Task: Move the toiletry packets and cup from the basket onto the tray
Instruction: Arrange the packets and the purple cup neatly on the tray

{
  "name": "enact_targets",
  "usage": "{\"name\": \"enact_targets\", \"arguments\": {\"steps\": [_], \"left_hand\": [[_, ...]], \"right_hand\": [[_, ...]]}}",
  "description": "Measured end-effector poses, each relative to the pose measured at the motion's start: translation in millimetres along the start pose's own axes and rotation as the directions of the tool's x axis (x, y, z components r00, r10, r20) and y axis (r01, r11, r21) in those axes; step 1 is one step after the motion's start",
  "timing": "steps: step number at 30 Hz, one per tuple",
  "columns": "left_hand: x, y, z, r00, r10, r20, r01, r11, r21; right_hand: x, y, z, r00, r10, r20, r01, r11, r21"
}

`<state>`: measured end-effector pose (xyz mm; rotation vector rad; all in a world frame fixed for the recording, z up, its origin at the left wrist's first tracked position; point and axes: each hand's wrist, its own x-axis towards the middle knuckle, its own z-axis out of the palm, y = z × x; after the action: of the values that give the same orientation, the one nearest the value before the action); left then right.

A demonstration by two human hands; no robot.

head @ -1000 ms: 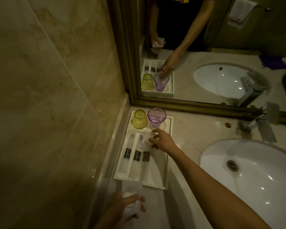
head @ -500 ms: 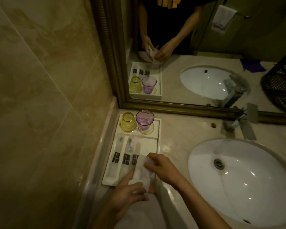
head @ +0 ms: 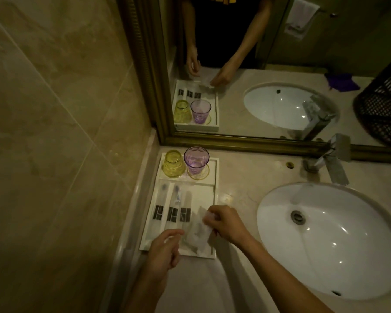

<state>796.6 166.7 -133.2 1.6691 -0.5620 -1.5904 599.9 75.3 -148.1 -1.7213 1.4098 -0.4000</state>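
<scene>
1. Already on the white tray [head: 215, 175]: the purple cup [head: 196, 159] upright beside an inverted yellow cup [head: 173, 163], and three long packets [head: 172, 211] laid side by side.
2. My right hand [head: 227, 224] pinches the top edge of a translucent packet [head: 198, 236] over the tray's near right corner.
3. My left hand [head: 165, 249] hovers just beside it, fingers loosely curled, holding nothing I can make out.
4. I judge this packet nearly placed; the dark basket [head: 384, 109] shows only in the mirror, contents unreadable, so any remainder is unknown.
</scene>
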Motion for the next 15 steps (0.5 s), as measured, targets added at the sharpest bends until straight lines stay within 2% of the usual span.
{"name": "enact_targets", "arguments": {"steps": [2,4,5,7,9,11,13,15], "left_hand": [[1,5,3,1.000,-0.022,-0.013,0.021,0.999,-0.048],[-1,8,7,0.997,-0.069,-0.025,0.066,0.991,-0.114],[-2,10,9,0.995,-0.097,-0.025,0.092,0.983,-0.158],[-4,11,12,0.991,-0.131,-0.011,0.125,0.965,-0.229],[-6,12,13,0.990,-0.142,-0.002,0.136,0.955,-0.265],[-5,11,12,0.989,-0.145,0.003,0.140,0.950,-0.279],[-4,10,10,0.988,-0.155,0.005,0.150,0.947,-0.283],[-3,8,7,0.989,-0.149,0.007,0.145,0.950,-0.277]], "right_hand": [[1,-1,-2,0.978,-0.056,-0.202,0.065,0.997,0.038],[4,-5,-4,0.898,-0.232,-0.373,0.196,0.972,-0.133],[7,-7,-2,0.862,-0.313,-0.399,0.225,0.941,-0.252],[13,-8,6,0.870,-0.363,-0.334,0.202,0.880,-0.429],[18,-6,21,0.943,-0.280,-0.179,0.135,0.816,-0.562],[18,0,36,0.983,-0.175,-0.046,0.100,0.737,-0.668],[15,5,42,0.992,-0.122,-0.039,0.065,0.738,-0.672],[14,6,44,0.988,-0.128,-0.091,0.036,0.750,-0.660]]}}
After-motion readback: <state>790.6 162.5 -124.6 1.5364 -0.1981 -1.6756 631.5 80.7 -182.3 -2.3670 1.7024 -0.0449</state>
